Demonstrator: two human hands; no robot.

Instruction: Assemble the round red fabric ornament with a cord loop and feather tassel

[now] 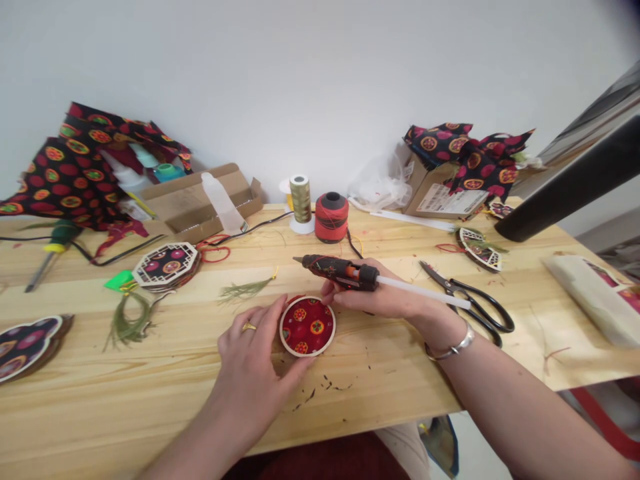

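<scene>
Free tabletop left of left hand, scissors obstructing beside right hand, red spool beyond glue gun

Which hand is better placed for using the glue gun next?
Probably the right hand: it holds the glue gun, while the left hand is holding the round fabric piece by its rim.

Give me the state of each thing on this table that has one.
Left hand: gripping the round piece's rim
Right hand: gripping the glue gun
Round piece: held, red patterned face up
Glue gun: held, white stick protruding from its back
Scissors: lying down, partly hidden
Red spool: upright
Gold spool: upright
Bottle: tilted
Screwdriver: lying down
</scene>
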